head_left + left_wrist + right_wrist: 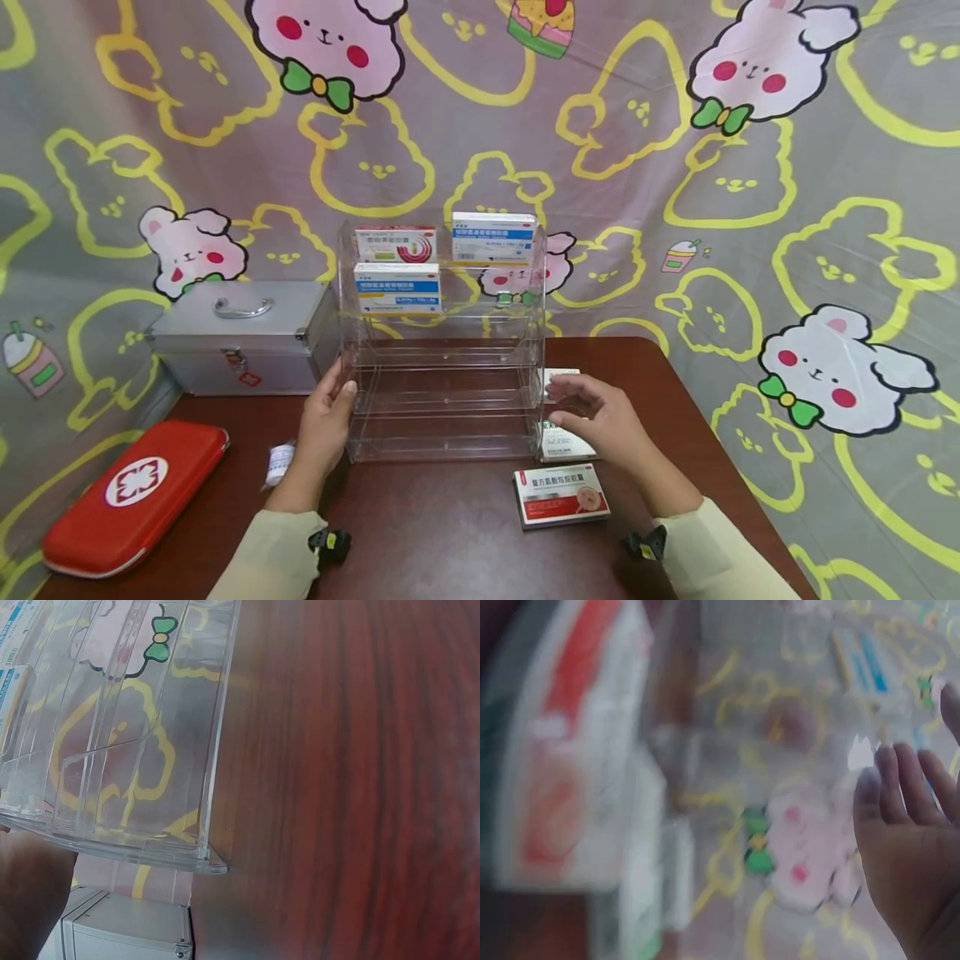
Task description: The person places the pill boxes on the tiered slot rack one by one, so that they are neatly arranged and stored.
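A clear tiered display rack (446,425) stands upright on the table with several medicine boxes on its upper tiers. My left hand (327,408) holds the rack's left side, thumb toward the front; in the left wrist view its fingertips are hidden at the panel edge. Beside the rack's right side is my right hand (600,412), fingers bent and apart from the thumb, gripping nothing. A white-and-red medicine box (562,496) lies below that hand, and a white box (566,442) lies partly covered by it. The right wrist view is blurred.
A silver metal case (240,333) stands at the back left. In front of it lie a red first-aid case (138,500) and a small white packet (279,464). Another white box (561,375) sits behind my right hand. A patterned cloth (637,175) hangs around the table.
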`<action>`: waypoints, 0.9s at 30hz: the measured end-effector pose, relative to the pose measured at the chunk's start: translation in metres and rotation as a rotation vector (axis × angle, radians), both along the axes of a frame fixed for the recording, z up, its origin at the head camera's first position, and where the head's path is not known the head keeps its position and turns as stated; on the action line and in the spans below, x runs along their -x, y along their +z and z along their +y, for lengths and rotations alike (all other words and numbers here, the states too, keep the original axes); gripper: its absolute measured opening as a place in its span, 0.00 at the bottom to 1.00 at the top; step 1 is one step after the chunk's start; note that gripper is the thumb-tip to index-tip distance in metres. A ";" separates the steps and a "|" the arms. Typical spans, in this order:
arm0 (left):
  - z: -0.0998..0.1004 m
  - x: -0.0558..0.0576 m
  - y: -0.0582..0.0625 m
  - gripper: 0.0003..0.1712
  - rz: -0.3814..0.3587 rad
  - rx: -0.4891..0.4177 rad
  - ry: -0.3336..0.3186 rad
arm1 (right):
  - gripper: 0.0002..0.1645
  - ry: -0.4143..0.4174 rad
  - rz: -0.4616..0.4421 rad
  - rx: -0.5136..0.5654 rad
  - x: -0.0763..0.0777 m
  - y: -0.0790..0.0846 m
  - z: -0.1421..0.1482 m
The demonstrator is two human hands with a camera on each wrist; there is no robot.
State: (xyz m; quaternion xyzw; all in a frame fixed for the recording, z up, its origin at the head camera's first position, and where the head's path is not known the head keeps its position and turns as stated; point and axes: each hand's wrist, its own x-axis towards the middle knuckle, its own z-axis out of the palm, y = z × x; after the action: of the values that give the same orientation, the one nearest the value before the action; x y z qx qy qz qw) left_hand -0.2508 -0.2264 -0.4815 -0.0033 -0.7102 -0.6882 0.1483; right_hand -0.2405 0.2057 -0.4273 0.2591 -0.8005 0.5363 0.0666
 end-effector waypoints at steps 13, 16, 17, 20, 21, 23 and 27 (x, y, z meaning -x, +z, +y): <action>-0.002 0.006 -0.001 0.34 0.006 0.006 -0.002 | 0.34 0.049 -0.158 -0.227 -0.020 -0.060 0.084; -0.002 0.005 0.001 0.34 0.010 -0.003 -0.002 | 0.37 0.022 -0.112 -0.358 -0.021 -0.067 0.090; -0.002 0.006 0.001 0.34 0.015 -0.010 -0.005 | 0.38 0.011 -0.094 -0.398 -0.021 -0.069 0.091; -0.002 0.004 0.000 0.34 0.013 -0.015 -0.006 | 0.41 -0.003 -0.082 -0.448 -0.022 -0.074 0.094; -0.002 0.004 0.000 0.34 0.010 -0.016 -0.006 | 0.43 0.003 -0.086 -0.451 -0.022 -0.075 0.095; -0.002 0.003 -0.001 0.34 0.001 -0.016 -0.006 | 0.45 0.023 -0.094 -0.445 -0.023 -0.078 0.095; 0.000 0.003 -0.002 0.34 -0.004 -0.016 -0.009 | 0.46 0.044 -0.103 -0.453 -0.024 -0.081 0.095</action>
State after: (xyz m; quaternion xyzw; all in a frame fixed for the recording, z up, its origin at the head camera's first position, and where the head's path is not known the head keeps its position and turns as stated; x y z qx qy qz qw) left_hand -0.2538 -0.2262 -0.4834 -0.0037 -0.7050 -0.6945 0.1437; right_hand -0.2165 0.3007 -0.5086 0.2574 -0.8968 0.3569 -0.0458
